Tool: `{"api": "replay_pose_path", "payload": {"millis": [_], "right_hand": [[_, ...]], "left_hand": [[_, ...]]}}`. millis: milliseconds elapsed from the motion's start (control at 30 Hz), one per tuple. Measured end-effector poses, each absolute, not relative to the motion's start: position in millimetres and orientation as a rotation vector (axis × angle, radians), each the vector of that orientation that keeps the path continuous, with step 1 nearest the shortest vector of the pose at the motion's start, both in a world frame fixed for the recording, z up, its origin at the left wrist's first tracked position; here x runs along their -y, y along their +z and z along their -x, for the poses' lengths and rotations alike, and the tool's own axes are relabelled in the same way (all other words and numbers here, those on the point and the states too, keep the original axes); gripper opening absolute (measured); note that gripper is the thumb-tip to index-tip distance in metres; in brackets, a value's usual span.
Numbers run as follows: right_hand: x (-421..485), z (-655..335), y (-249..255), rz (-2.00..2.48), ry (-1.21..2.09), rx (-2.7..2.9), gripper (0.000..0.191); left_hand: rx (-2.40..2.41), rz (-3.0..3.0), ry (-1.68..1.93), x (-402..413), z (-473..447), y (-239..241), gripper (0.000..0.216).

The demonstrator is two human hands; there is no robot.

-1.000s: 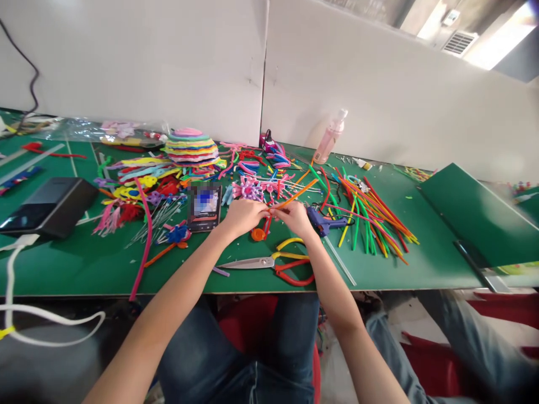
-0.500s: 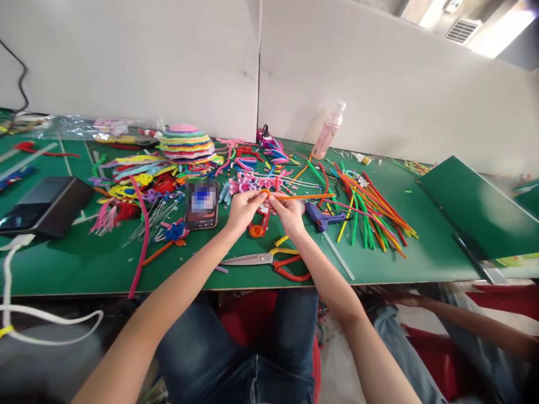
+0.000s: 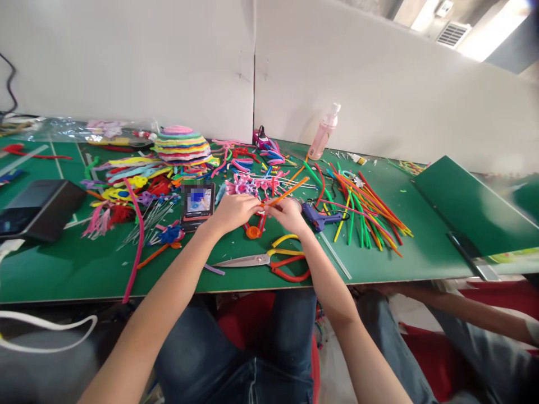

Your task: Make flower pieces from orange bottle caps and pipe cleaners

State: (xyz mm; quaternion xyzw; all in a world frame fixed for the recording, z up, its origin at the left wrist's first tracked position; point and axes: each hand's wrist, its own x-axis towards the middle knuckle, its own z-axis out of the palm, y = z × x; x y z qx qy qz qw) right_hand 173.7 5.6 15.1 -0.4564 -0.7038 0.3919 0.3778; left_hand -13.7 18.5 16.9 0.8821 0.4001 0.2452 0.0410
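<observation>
Both of my hands meet above the green table [image 3: 76, 269] and pinch one orange pipe cleaner [image 3: 290, 191]. My left hand [image 3: 231, 211] grips its near end with curled fingers. My right hand [image 3: 289, 215] holds it just beside, and the free end sticks up and to the right. An orange coiled piece [image 3: 252, 231] lies under my hands. Scissors [image 3: 269, 261] with yellow and red handles lie on the table in front of my wrists. A blue glue gun [image 3: 322, 217] rests just right of my right hand.
A phone [image 3: 197, 203] lies left of my hands, a stack of coloured felt discs [image 3: 182, 147] and finished pipe-cleaner flowers behind. Loose coloured pipe cleaners [image 3: 370, 213] spread to the right. A pink bottle [image 3: 323, 132] stands by the white partition. Another person's arm [image 3: 471, 314] shows lower right.
The orange pipe cleaner's free end has swung from level back up to a tilt. My hands stayed together on it, and the view shifted slightly left.
</observation>
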Motion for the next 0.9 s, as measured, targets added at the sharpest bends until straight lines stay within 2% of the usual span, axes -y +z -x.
{"api": "replay_pose_path", "payload": {"millis": [167,267,400,567,767,900], "right_hand": [[-2.4,-158.8,10.9,1.084,1.135,1.346,0.038],[-0.5,-150.0,5.1,1.090,1.209,1.155,0.044],[0.1,-149.3,4.9,1.112,1.184,1.199,0.043],[-3.7,-160.7,6.7,1.197,0.824,1.464,0.026],[-9.1,-169.6,-1.3,1.130,0.772,1.772,0.017],[-6.3,-170.8,4.9,1.122,0.838,1.736,0.020]], "left_hand": [[-1.179,-1.986,1.180,-12.0,-0.8,14.1,0.040],[-1.055,-1.583,1.288,-6.6,-15.1,10.9,0.042],[-1.082,-1.286,1.361,-7.8,-22.5,5.9,0.040],[-1.253,-1.620,1.246,-15.8,-8.6,5.1,0.037],[-1.492,-2.477,0.800,-13.3,7.5,16.7,0.021],[-1.366,-2.416,0.944,-11.8,6.9,19.9,0.022]]}}
